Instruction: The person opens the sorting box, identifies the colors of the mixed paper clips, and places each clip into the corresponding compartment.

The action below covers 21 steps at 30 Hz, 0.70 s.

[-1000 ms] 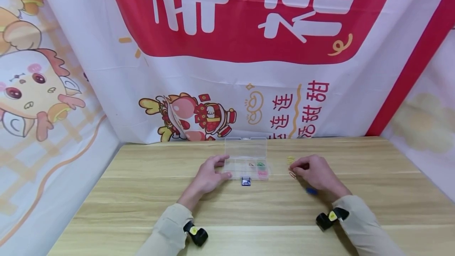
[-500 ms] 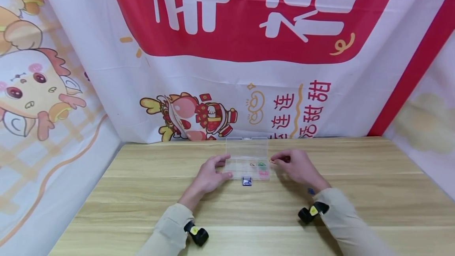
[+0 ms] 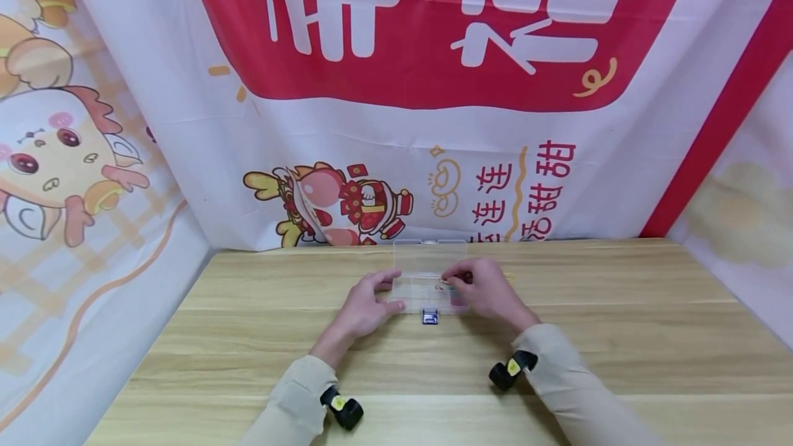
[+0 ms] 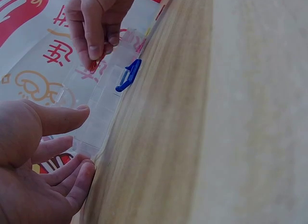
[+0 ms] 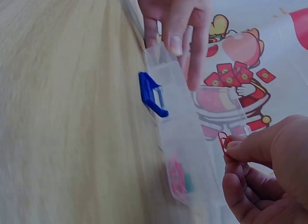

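A clear plastic compartment box [image 3: 418, 288] stands on the table with its lid [image 3: 429, 257] raised and a blue latch [image 3: 430, 316] hanging at the front. My left hand [image 3: 365, 305] grips the box's left end, with digits at its front and back edges. Between thumb and fingertips, my right hand [image 3: 489, 288] pinches a red paper clip [image 5: 223, 142] above the compartments on the right. Pink paper clips [image 5: 177, 176] lie in the front right compartment, beside a blurred green patch [image 5: 188, 183]. The right hand partly covers that end in the head view.
Yellow paper clips [image 3: 510, 278] lie on the wooden table [image 3: 434, 377] just beyond the right hand. A printed cloth [image 3: 347, 129] hangs along the table's back edge, right behind the raised lid. Each wrist carries a small black camera [image 3: 513, 370].
My right hand has moved left from beside the yellow clips to over the box, carrying the red paper clip. My left hand has stayed on the box's left end.
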{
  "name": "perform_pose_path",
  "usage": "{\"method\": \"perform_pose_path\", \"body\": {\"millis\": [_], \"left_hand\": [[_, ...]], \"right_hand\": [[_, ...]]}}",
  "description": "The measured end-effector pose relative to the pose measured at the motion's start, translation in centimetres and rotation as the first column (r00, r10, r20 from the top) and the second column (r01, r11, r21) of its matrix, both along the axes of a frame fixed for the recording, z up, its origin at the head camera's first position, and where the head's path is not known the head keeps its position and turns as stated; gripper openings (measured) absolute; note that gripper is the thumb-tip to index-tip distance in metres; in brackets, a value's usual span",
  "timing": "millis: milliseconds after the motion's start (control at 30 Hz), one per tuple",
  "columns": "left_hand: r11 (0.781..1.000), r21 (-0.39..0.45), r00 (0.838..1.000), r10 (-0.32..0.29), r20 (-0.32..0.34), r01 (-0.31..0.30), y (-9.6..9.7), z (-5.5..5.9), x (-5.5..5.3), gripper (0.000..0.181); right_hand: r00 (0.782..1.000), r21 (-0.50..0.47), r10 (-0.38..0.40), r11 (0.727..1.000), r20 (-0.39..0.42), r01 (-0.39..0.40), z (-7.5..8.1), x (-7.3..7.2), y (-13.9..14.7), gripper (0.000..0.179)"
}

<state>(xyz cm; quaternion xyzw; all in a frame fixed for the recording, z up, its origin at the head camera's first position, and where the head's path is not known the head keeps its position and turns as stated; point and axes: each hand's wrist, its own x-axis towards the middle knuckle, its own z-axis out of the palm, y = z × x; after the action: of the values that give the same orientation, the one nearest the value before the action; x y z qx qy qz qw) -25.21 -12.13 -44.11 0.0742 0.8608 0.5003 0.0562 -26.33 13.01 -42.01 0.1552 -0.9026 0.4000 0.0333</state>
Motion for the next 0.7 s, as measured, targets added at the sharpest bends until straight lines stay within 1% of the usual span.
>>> {"method": "perform_pose_path", "body": {"millis": [167,367,500,700], "left_hand": [[1.0,-0.003,1.0,0.001,0.0,-0.001,0.0,0.0,0.0,0.062],[1.0,0.006,1.0,0.001,-0.002,-0.001,0.0,0.0,0.0,0.062],[1.0,0.013,1.0,0.005,0.0,-0.005,0.1,0.1,0.1,0.062],[1.0,0.002,1.0,0.005,0.0,-0.005,0.0,0.1,0.1,0.062]], "right_hand": [[1.0,-0.008,-0.02,1.0,-0.004,0.02,-0.3,-0.1,-1.0,0.014],[0.998,-0.034,-0.053,0.998,0.02,0.053,-0.7,-0.2,-1.5,0.015],[0.997,-0.03,-0.065,0.997,0.044,0.066,-0.9,-0.2,-1.7,0.015],[0.996,-0.016,-0.068,0.998,0.052,0.069,-0.9,-0.3,-1.8,0.016]]}}
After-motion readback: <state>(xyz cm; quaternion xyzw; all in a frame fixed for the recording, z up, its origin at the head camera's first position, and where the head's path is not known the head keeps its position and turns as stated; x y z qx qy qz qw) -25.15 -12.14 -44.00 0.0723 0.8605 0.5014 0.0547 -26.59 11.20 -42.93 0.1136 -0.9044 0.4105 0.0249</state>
